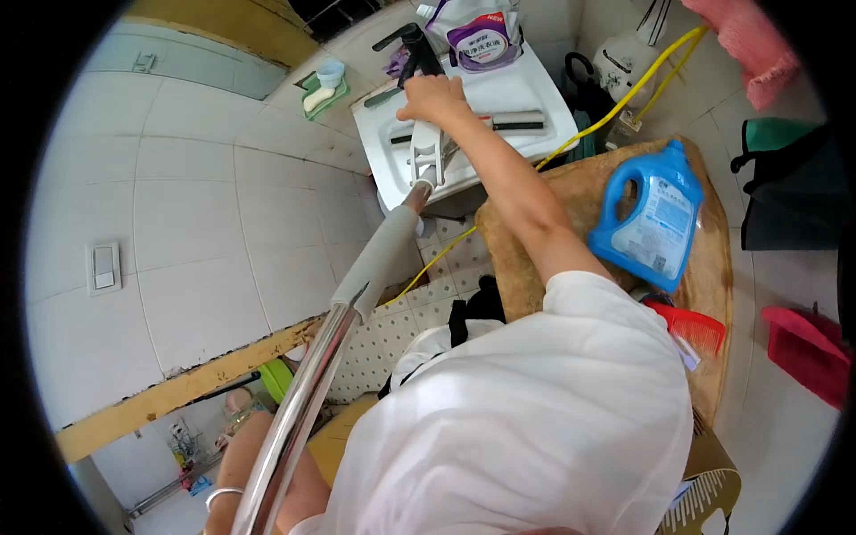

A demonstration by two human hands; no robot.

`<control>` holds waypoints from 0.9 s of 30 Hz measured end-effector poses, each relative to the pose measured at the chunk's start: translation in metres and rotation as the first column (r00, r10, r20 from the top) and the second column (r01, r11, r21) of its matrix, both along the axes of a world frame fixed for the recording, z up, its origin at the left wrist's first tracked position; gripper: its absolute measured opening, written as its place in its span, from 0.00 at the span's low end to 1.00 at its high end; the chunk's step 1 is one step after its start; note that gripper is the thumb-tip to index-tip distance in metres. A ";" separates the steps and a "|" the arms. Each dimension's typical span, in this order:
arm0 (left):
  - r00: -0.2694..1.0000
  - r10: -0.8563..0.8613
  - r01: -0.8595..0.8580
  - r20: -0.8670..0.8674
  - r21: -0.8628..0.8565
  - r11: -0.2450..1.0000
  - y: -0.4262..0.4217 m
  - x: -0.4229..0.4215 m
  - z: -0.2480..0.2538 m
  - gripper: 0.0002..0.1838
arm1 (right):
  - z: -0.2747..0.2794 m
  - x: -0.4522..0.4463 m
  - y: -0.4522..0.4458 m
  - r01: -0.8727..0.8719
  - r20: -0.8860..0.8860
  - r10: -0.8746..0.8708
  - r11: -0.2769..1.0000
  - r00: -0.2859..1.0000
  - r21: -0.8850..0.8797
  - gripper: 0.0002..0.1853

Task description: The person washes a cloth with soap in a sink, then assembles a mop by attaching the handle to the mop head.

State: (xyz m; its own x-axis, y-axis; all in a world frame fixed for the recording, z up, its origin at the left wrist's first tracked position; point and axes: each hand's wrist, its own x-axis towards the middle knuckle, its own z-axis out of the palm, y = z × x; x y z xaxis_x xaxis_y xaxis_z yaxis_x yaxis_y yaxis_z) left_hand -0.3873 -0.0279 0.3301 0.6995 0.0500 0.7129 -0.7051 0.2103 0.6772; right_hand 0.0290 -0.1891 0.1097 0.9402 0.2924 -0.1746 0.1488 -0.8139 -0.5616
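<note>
My right hand (434, 100) reaches over the white sink (560, 116) and closes around the lower part of the black faucet (426, 55); the fingertips are partly hidden. Under that hand is the white bracket (426, 152) of a sponge mop, whose head (519, 120) lies across the basin. The mop's pole (379, 259), with a grey foam sleeve, slants down past my left side. My left arm (254, 450) is bent beside the pole, a bracelet at its wrist; the left hand is out of sight.
A purple-and-white detergent pouch (481, 40) stands at the sink's back edge. A soap dish (321, 96) is left of it. On the brown tabletop (544, 201) to the right lie a blue detergent bottle (655, 214) and a red comb (691, 325). A yellow hose (637, 85) runs behind.
</note>
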 end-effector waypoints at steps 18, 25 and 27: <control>0.951 -0.208 0.178 0.230 0.147 0.973 -0.022 0.003 0.079 0.06 | 0.092 -0.087 0.018 -0.021 0.565 0.082 0.993 0.821 -0.113 0.19; 0.899 -0.317 0.258 0.302 0.220 0.941 -0.034 0.003 0.108 0.08 | 0.130 -0.143 0.026 -0.028 0.731 0.079 0.996 0.678 -0.082 0.13; 0.889 -0.332 0.269 0.316 0.227 0.936 -0.036 0.002 0.114 0.08 | 0.124 -0.148 0.027 -0.032 0.734 0.072 0.997 0.675 -0.068 0.12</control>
State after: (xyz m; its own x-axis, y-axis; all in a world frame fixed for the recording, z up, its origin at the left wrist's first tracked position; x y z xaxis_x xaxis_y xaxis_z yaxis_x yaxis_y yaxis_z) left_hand -0.3851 -0.0641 0.4439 0.3706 -0.2689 0.8890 -0.8214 0.3519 0.4489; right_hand -0.1186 -0.1624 0.2340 0.7542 0.3551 0.5523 0.5402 -0.8138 -0.2144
